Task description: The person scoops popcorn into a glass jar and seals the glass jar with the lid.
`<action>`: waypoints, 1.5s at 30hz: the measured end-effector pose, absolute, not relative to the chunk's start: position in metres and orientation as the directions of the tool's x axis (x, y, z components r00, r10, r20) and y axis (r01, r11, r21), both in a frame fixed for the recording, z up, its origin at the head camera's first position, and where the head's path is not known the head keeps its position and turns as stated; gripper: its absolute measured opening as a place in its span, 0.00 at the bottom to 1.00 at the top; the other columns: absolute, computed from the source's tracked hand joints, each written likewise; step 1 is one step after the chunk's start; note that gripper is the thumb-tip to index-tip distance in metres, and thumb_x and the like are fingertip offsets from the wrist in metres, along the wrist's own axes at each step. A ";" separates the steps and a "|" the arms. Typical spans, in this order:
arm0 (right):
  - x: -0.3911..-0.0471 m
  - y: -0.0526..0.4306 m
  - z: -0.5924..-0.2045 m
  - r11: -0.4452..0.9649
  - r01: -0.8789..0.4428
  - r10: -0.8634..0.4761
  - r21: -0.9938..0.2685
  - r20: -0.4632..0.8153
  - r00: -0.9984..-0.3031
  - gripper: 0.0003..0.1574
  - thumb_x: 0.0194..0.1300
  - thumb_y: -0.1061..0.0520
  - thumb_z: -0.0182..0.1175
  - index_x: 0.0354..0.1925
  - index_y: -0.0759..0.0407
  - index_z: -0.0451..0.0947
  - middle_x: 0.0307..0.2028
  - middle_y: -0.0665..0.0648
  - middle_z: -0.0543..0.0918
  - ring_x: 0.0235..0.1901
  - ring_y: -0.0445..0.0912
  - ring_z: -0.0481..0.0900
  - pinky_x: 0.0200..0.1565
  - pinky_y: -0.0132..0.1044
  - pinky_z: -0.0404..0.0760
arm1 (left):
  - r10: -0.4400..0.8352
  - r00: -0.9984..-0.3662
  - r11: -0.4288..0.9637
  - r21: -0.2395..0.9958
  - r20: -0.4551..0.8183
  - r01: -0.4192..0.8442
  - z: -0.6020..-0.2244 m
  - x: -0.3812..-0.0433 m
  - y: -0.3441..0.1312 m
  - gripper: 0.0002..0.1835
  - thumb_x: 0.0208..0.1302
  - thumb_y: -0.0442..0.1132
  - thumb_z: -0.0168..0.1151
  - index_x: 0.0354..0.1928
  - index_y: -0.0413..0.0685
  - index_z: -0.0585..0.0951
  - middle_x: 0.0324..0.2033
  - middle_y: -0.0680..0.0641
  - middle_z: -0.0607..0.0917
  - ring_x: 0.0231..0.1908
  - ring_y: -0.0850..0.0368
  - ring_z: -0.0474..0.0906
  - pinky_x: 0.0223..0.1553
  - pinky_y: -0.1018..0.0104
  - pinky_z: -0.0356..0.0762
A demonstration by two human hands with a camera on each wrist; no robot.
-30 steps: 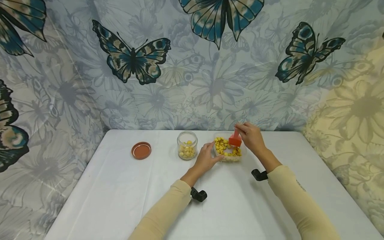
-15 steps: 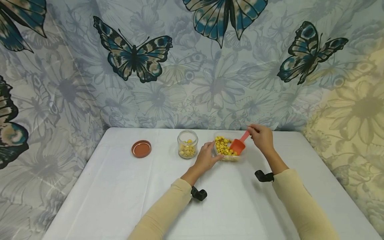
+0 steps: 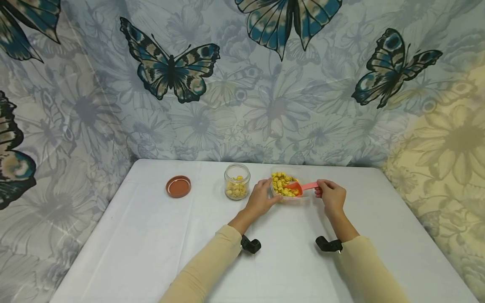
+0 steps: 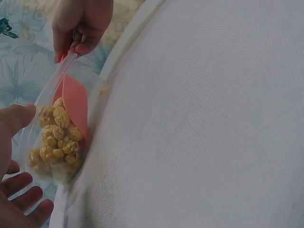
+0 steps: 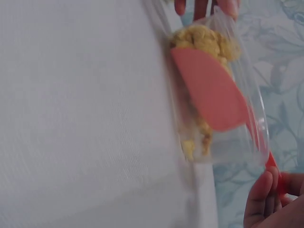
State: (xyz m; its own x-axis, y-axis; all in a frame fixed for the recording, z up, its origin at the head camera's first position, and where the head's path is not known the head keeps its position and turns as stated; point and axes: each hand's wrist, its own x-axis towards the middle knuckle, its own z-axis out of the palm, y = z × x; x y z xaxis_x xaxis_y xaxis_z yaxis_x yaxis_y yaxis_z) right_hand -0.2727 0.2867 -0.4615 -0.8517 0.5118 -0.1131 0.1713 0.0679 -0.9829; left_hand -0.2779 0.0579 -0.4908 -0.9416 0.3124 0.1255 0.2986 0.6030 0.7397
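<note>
My right hand [image 3: 331, 195] pinches the handle of a red plastic scoop [image 3: 299, 187] at the right of a clear plastic container [image 3: 300, 201]. The scoop's bowl sits inside the container, among yellow popcorn [image 3: 280, 182]. In the right wrist view, the scoop [image 5: 209, 90] shows through the clear wall, its bowl against the popcorn [image 5: 202, 40]. My left hand [image 3: 261, 197] holds the container's left end, thumb at the front rim and fingers along the side. The left wrist view has the popcorn [image 4: 57, 137] heaped toward my left hand [image 4: 19, 166].
Left of the container stands an uncovered glass jar [image 3: 237, 183] partly filled with popcorn. A brown round lid [image 3: 178, 186] lies farther left on the white tablecloth [image 3: 132, 244]. Behind the table hangs a butterfly-patterned backdrop [image 3: 242, 105].
My right hand has moved right and then down, tilting the scoop from upright to nearly level, its bowl going into the popcorn. The left hand has stayed on the container.
</note>
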 end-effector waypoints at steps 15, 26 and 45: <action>-0.275 0.289 -0.457 -0.120 0.192 0.494 -0.974 -0.226 -0.839 0.24 0.72 0.58 0.54 0.61 0.72 0.70 0.19 0.45 0.80 0.18 0.35 0.76 0.23 0.25 0.80 | 0.312 -0.944 0.603 0.746 0.106 0.283 -0.491 -0.279 0.059 0.40 0.65 0.54 0.63 0.73 0.45 0.62 0.67 0.40 0.68 0.67 0.44 0.66 0.67 0.52 0.67; -0.276 0.285 -0.457 -0.120 0.228 0.472 -0.966 -0.257 -0.843 0.27 0.73 0.58 0.52 0.64 0.71 0.68 0.19 0.44 0.79 0.19 0.35 0.75 0.25 0.23 0.79 | 0.309 -0.945 0.608 0.741 0.110 0.285 -0.493 -0.279 0.058 0.40 0.64 0.54 0.64 0.73 0.45 0.62 0.68 0.40 0.68 0.67 0.44 0.65 0.68 0.53 0.67; -0.281 0.305 -0.457 -0.386 0.278 0.459 -0.880 -0.444 -0.769 0.20 0.71 0.57 0.55 0.58 0.63 0.72 0.18 0.47 0.79 0.21 0.37 0.74 0.26 0.25 0.79 | 0.318 -0.937 0.581 0.751 0.143 0.312 -0.493 -0.278 0.058 0.40 0.64 0.55 0.63 0.72 0.44 0.63 0.67 0.40 0.68 0.68 0.44 0.65 0.67 0.51 0.68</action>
